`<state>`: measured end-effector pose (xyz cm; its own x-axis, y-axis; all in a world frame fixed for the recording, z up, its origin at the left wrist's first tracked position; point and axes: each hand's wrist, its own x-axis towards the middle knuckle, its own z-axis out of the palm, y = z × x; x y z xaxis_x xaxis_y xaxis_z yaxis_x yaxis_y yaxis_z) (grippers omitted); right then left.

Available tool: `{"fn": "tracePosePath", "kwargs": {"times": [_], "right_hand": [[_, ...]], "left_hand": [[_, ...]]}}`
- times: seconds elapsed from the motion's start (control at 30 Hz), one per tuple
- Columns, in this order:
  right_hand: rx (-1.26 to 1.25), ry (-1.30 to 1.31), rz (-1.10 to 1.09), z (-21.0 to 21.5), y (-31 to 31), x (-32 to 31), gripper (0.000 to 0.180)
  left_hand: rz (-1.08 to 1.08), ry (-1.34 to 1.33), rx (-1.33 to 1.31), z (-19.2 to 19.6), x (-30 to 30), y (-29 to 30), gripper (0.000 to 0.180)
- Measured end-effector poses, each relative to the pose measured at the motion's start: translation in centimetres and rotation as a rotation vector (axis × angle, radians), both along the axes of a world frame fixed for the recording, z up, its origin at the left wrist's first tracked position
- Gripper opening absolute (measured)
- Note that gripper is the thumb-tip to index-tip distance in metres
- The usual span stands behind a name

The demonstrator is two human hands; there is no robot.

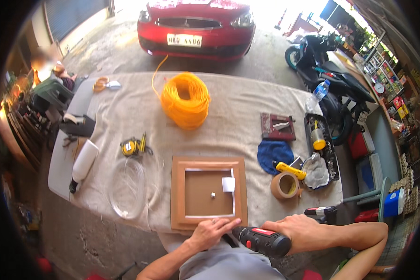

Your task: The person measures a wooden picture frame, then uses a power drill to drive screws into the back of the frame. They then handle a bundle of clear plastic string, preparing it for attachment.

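A brown wooden picture frame point(176, 193) with a brown panel lies flat at the table's near edge. Silvery strips line its opening. A folded white paper point(228, 184) and a small white bit point(213, 195) lie inside. My left hand point(212, 233) rests on the frame's near edge, fingers stretched toward the right corner; its thumb is not clear. My right hand point(294, 232) is closed around a black and red cordless drill point(261, 240), whose nose points left, close to my left fingertips and the frame's near right corner. The drill's tip is hard to make out.
Cloth covers the table point(228, 100). On it are an orange twine roll point(185, 102), tape measure point(130, 146), clear tubing coil point(109, 191), white bottle point(85, 158), scissors point(106, 84), tape roll point(284, 185), yellow cutter point(290, 171) and black tool tray point(331, 161). A red car point(196, 28) stands beyond.
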<state>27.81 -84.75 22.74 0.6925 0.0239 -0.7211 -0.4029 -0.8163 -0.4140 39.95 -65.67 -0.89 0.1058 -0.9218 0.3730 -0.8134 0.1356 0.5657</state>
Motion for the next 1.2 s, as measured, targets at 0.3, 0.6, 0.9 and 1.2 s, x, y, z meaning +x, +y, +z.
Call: {"fn": "tracePosePath", "kwargs": {"times": [0.3,0.6,0.9,1.2], "right_hand": [[0.026,0.033,-0.066,-0.7,-0.8,0.0,0.055],[0.006,0.000,-0.030,-0.6,-0.4,-0.4,0.052],[-0.008,-0.015,0.009,-0.5,-0.2,-0.3,0.052],[-0.005,0.005,0.005,-0.3,0.0,-0.1,0.053]], "left_hand": [[0.125,0.003,0.164,-0.3,-1.4,0.3,0.047],[0.361,0.088,0.086,-0.4,-3.3,1.1,0.019],[0.297,0.183,0.044,-0.5,-2.2,1.3,0.012],[0.283,0.381,0.060,-0.6,-2.2,1.2,0.014]]}}
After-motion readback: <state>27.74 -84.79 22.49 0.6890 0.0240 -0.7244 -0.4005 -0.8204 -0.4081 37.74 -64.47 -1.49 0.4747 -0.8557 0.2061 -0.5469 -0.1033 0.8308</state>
